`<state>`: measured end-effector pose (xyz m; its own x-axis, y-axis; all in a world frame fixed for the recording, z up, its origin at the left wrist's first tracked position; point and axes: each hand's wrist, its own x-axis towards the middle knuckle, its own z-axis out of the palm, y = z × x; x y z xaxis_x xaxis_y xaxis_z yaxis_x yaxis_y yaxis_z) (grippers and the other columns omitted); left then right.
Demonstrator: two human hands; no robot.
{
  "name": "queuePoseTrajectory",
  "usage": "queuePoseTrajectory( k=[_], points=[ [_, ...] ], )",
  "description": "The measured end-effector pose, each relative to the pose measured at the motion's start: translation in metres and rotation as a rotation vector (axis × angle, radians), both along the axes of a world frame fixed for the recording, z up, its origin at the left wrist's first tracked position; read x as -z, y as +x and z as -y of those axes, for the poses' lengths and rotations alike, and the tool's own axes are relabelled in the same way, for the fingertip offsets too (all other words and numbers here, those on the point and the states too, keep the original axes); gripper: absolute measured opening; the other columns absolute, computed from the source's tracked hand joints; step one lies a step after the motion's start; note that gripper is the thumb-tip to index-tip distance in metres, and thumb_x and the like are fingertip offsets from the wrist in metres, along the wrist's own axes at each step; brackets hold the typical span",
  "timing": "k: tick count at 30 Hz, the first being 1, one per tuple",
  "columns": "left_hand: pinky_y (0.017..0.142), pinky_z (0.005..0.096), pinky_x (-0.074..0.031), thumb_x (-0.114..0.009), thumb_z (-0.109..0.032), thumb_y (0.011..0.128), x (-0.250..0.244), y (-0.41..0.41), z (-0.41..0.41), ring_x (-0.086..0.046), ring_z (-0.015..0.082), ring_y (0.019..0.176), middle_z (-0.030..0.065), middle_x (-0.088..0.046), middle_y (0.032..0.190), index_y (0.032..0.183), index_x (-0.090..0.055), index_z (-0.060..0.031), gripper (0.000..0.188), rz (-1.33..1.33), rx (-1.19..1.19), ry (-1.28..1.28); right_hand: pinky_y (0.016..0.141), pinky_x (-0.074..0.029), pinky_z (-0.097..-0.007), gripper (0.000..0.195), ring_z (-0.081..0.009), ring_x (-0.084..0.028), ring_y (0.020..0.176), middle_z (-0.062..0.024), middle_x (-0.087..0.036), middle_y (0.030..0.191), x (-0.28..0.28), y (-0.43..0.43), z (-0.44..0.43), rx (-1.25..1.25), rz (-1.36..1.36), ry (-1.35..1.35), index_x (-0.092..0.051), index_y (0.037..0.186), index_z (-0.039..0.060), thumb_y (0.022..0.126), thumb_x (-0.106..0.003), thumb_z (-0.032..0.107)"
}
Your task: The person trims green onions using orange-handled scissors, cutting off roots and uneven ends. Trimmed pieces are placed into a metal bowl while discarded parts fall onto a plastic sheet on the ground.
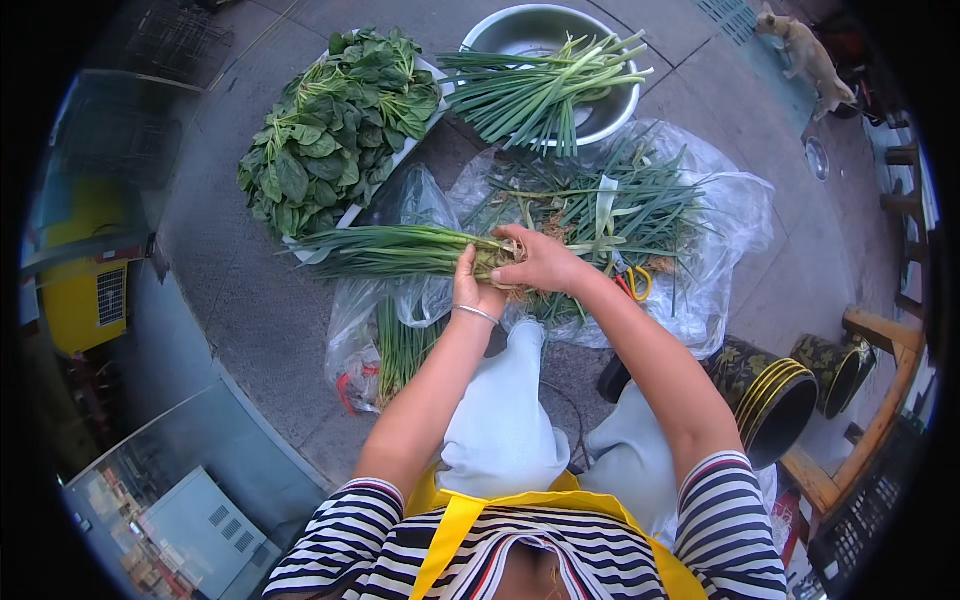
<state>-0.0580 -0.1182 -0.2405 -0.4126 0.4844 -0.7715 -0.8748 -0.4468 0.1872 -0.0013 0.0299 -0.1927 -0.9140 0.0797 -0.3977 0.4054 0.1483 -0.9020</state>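
A bunch of long green stalks, like scallions or garlic greens (397, 251), lies across my left hand (480, 289), which grips it near the root end. My right hand (544, 259) is at the roots of the same bunch, its thumb and fingers around them. Beneath and beyond my hands, loose leaves and root trimmings (637, 195) cover a clear plastic sheet (739, 202). Scissors with red and yellow handles (637, 283) lie on it, right of my right wrist. Another bunch of greens (405, 345) sits in a plastic bag (345, 322) by my left forearm.
A steel basin (551, 22) at the top has stalks with pale ends (551, 90) laid across it. Leafy spinach-like greens (337, 135) are heaped on a white tray (382, 176). Patterned rubber boots (772, 397) lie at right near a wooden frame (870, 450). A dog (810, 60) is upper right.
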Motion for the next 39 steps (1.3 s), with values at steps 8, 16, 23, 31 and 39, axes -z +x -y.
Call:
queuePoseTrajectory(
  k=[8, 16, 23, 31, 39],
  points=[
    [0.090, 0.0415, -0.047, -0.044, -0.040, 0.096, 0.018, -0.020, -0.002, -0.056, 0.0288, 0.111, 0.0160, -0.056, 0.121, 0.131, -0.042, -0.0051, 0.049, -0.052, 0.602, -0.031, 0.071, -0.050, -0.0290, 0.046, -0.0150, -0.060, 0.080, -0.0074, -0.062, 0.093, 0.075, -0.018, -0.034, 0.247, 0.119, -0.266, -0.057, 0.112, 0.0012, 0.067, -0.067, 0.003],
    [0.087, 0.0373, -0.047, -0.064, -0.002, 0.070, 0.021, -0.062, -0.023, -0.059, 0.0291, 0.102, 0.0124, -0.061, 0.112, 0.106, -0.059, -0.0035, 0.037, -1.642, 0.804, -0.752, 0.083, -0.046, -0.0272, 0.055, -0.0143, -0.057, 0.091, -0.0054, -0.060, 0.100, 0.098, 0.000, -0.053, 0.245, 0.068, -0.289, -0.051, 0.119, 0.0011, 0.066, -0.066, 0.000],
    [0.081, 0.0390, -0.048, -0.078, -0.031, 0.059, 0.023, -0.115, -0.089, -0.063, 0.0331, 0.093, 0.0168, -0.066, 0.097, 0.105, -0.062, -0.0051, 0.055, -1.524, 1.906, -0.451, 0.092, -0.044, -0.0301, 0.073, -0.0205, -0.056, 0.106, -0.0130, -0.051, 0.122, 0.089, 0.005, -0.044, 0.450, -0.208, -0.135, -0.041, 0.131, 0.0030, 0.064, -0.071, 0.003],
    [0.080, 0.0403, -0.048, -0.086, -0.038, 0.052, 0.036, -0.098, -0.092, -0.061, 0.0370, 0.092, 0.0200, -0.064, 0.096, 0.103, -0.053, 0.0003, 0.072, -1.616, 1.595, -0.748, 0.071, -0.052, -0.0292, 0.061, -0.0152, -0.059, 0.095, -0.0041, -0.059, 0.109, 0.106, 0.000, -0.030, 0.897, -0.007, -0.774, -0.042, 0.127, 0.0101, 0.074, -0.071, 0.002],
    [0.083, 0.0389, -0.047, -0.087, -0.034, 0.056, 0.023, -0.106, -0.089, -0.061, 0.0328, 0.095, 0.0215, -0.061, 0.101, 0.109, -0.043, -0.0006, 0.077, -1.524, 1.417, -0.713, 0.078, -0.049, -0.0282, 0.060, -0.0130, -0.058, 0.097, -0.0038, -0.058, 0.115, 0.123, 0.009, -0.026, 0.887, -0.120, -0.823, -0.045, 0.128, 0.0085, 0.076, -0.073, 0.009]
  ],
)
